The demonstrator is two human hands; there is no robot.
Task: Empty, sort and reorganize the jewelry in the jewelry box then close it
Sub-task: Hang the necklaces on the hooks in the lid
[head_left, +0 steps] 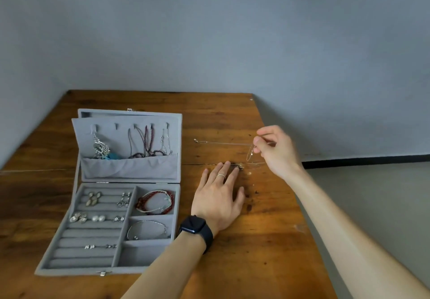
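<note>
The lower ends of the dark cord necklaces [144,145] vanish behind the grey fabric pocket [130,167]. The left hand [218,196] half covers a small gold-coloured piece [240,166] with its fingertips [236,169], its shape unreadable. The thin silver chain [223,143] pinched by the blurred right hand [277,149] is too fine to trace. Both forearms [162,270] are cut off below.

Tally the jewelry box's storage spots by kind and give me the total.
In the jewelry box:
Lid hooks: 5
Lid pocket: 1
Side compartments: 3
Ring-roll section: 1
Total: 10
</note>
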